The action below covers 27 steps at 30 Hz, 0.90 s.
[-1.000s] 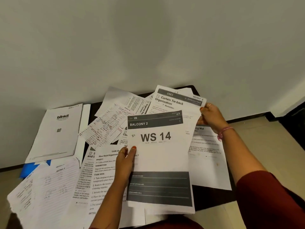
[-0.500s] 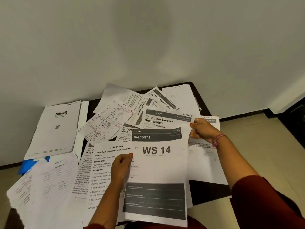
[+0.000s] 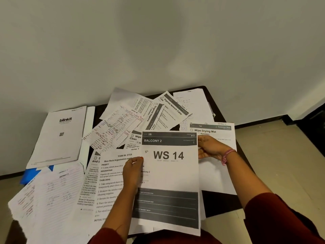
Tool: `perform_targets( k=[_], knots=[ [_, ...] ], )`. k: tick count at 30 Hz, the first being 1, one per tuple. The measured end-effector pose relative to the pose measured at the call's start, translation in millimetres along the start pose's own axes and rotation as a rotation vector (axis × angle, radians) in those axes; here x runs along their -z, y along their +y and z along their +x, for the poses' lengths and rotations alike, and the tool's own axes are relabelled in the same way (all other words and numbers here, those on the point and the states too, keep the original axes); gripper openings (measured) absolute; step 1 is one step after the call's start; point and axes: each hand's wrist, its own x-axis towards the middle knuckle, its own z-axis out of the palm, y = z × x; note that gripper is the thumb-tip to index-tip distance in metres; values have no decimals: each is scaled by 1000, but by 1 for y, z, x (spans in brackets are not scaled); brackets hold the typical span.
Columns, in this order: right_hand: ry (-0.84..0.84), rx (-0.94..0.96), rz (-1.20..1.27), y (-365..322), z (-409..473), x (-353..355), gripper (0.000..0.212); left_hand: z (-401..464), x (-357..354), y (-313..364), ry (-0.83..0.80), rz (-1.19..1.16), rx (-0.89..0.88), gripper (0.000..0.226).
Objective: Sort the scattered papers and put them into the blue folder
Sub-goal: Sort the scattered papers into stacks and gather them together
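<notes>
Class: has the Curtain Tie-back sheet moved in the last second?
Yes. It fanned out above the WS 14 sheet before; now it is hidden, apparently behind that sheet, held by both hands, left and right.

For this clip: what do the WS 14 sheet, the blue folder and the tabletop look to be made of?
WS 14 sheet: thin matte printer paper; it bends slightly and shows toner-grey bands.
Blue folder: probably plastic or coated card; only a saturated blue corner shows under the papers, so its finish is unclear.
Tabletop: dark, smooth and hard, likely laminate or painted wood; no grain is visible.
</notes>
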Motion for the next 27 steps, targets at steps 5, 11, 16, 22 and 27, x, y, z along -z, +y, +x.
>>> perform_targets(
  k=[5,11,16,22,27],
  knots=[
    [18,13,13,7,1,0,23,2,2,-3,-7,-26,0,6],
    [105,3,196,21,3,-13,33,5,5,-7,-17,-62,13,15],
    [110,56,187,33,10,-26,25,8,7,-5,-14,-10,-17,8],
    [215,49,180,32,21,-35,26,12,7,-1,-2,55,-71,14],
    [276,18,152,34,29,-35,24,16,8,2,-14,81,-45,12]
  ],
)
